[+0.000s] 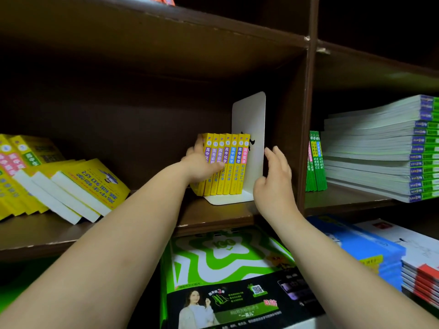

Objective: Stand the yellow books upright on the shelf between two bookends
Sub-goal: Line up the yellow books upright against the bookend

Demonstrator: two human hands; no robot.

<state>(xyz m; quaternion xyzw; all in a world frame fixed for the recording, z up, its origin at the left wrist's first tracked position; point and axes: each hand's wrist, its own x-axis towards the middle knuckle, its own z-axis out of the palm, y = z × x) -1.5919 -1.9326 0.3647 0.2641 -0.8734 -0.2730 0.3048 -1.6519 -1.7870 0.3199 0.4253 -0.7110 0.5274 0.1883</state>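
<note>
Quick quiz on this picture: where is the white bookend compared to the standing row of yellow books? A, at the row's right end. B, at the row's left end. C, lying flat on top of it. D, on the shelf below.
A: the white bookend stands upright against the right end of the yellow books.

A dark brown wooden bookcase (pixel 306 115), dimly lit.

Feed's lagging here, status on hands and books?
Left hand grips upright yellow books against white bookend. Right hand open beside bookend. Second bookend not in view.
</note>
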